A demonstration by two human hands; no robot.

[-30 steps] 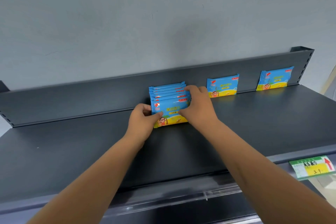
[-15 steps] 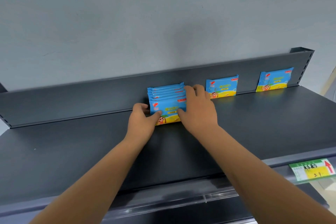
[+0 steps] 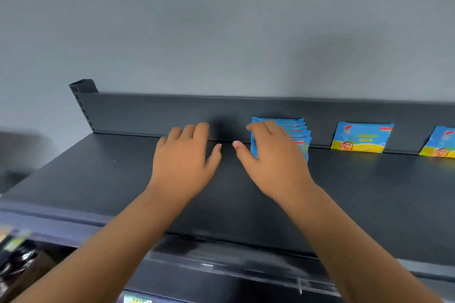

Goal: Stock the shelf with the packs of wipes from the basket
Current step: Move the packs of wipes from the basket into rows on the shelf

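Head view: right hand (image 3: 273, 162) fingers (image 3: 264, 128) are loosely spread and slightly curled, resting against the left front of the row of wipes packs (image 3: 299, 134); thumb held apart, nothing clamped. Whether the fingertips press the front pack or merely touch it cannot be told. Left hand (image 3: 183, 160) lies just left of the right, fingers together and extended over the bare shelf (image 3: 98, 179), thumb out, holding nothing and touching no pack. The row stands upright against the back panel (image 3: 152, 113), its long axis running front to back, directly right of the right hand, which is the nearer one. Two single packs (image 3: 360, 136) lean on the panel further right. No basket is identifiable; blurred goods show at lower left. Judgement: the row appears set, and fetching more packs would follow.
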